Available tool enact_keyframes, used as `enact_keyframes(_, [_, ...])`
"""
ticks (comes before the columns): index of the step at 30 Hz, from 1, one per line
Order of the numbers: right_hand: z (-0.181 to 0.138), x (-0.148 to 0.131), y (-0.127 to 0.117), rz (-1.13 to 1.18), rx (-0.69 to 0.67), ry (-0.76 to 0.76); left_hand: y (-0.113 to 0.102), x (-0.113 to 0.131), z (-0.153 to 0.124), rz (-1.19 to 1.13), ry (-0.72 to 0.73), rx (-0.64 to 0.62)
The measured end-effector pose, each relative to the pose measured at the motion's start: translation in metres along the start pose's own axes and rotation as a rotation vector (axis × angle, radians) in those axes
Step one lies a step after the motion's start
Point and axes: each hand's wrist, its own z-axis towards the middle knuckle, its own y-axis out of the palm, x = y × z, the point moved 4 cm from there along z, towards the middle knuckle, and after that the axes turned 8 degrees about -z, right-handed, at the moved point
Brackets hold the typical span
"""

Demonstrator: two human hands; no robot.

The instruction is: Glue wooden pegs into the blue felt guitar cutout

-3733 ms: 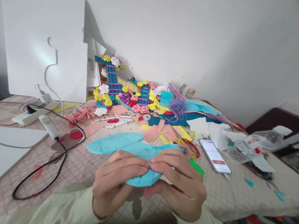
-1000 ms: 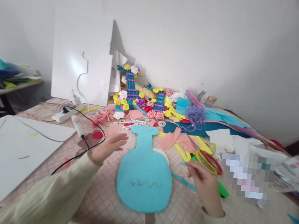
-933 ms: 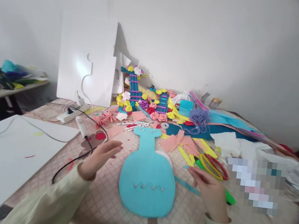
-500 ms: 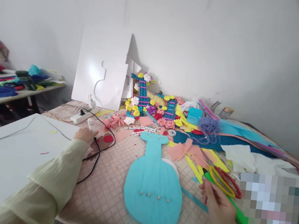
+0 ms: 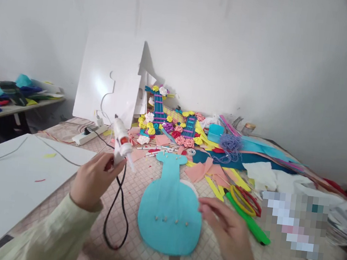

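A white glue gun (image 5: 121, 138) is held up in my left hand (image 5: 94, 179), fingers wrapped round its handle, with its nozzle tilted down to the right. Flat on the table lies a light-blue guitar-shaped piece (image 5: 171, 205), with a row of small pale knobs (image 5: 176, 222) on its body and a few more at the head. My right hand (image 5: 227, 232) is at the right edge of this piece, thumb and index finger close together. Whether anything sits between those fingertips I cannot make out. The glue gun's black cord (image 5: 106, 222) loops down beside the guitar shape.
Scissors with red and yellow handles (image 5: 245, 200) and a green-handled tool (image 5: 253, 228) lie right. Behind are paper flowers (image 5: 187, 142), purple yarn (image 5: 230, 145) and paper scraps (image 5: 200, 170). A power strip (image 5: 89, 135) and white board (image 5: 12, 191) are left.
My left hand has lifted the glue gun off the table beside the power strip and brought it nearer. My right hand has moved left, from beside the scissors to the guitar shape's edge.
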Motion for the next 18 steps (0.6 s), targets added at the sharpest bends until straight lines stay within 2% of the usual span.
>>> enact_keyframes(2, [0.005,-0.024,0.023,0.005,-0.099,-0.085,0.001,0.016,0.003,0.018,0.111,0.073])
enact_keyframes(5, [0.015,-0.042,0.052,0.015,-0.177,-0.126,0.003,0.028,0.008,-0.002,0.197,0.141])
enact_keyframes(7, [0.020,-0.047,0.067,0.041,-0.217,-0.144,0.003,0.041,0.007,-0.056,0.252,0.117])
enact_keyframes(9, [0.022,-0.050,0.079,0.104,-0.215,-0.155,0.003,0.062,0.001,-0.131,0.313,0.020])
enact_keyframes(12, [0.019,-0.051,0.090,0.301,-0.146,-0.105,0.005,0.098,-0.016,-0.239,0.392,-0.108])
enact_keyframes(14, [0.014,-0.046,0.091,0.435,-0.046,-0.002,0.006,0.114,-0.026,-0.338,0.410,-0.180])
enact_keyframes(16, [0.006,-0.037,0.082,0.527,0.095,0.115,0.009,0.118,-0.033,-0.461,0.396,-0.310])
enact_keyframes(18, [-0.003,-0.030,0.065,0.627,0.238,0.169,0.014,0.111,-0.039,-0.555,0.333,-0.446])
